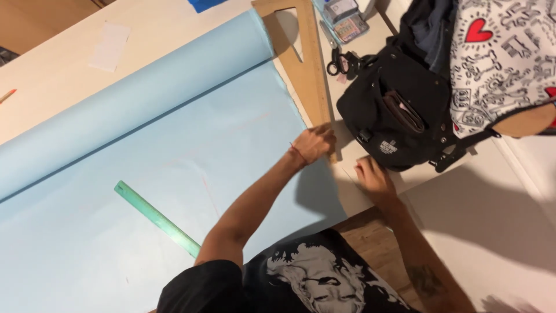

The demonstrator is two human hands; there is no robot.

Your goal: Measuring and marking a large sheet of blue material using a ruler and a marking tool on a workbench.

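Black T-shirt fabric (313, 284) with a pale print sits closest below the camera, both bare arms reaching out from it. Largest on the cream table (58, 75) is the light blue fabric (145, 174), unrolled from its bolt (133, 98) along the far side. A black bag (394, 110) stands just right of the fabric's edge, with black scissors (341, 62) behind it and another person in a patterned white top (504, 52) beyond. A wooden set square (307, 64) lies along the fabric's right edge, and a green ruler (156, 217) rests on the cloth, well apart from it. The left hand (314, 144) is loosely curled, fingers pressing the set square's near corner. The right hand (373, 178) rests on the bare table beside the bag, fingers bent, holding nothing.
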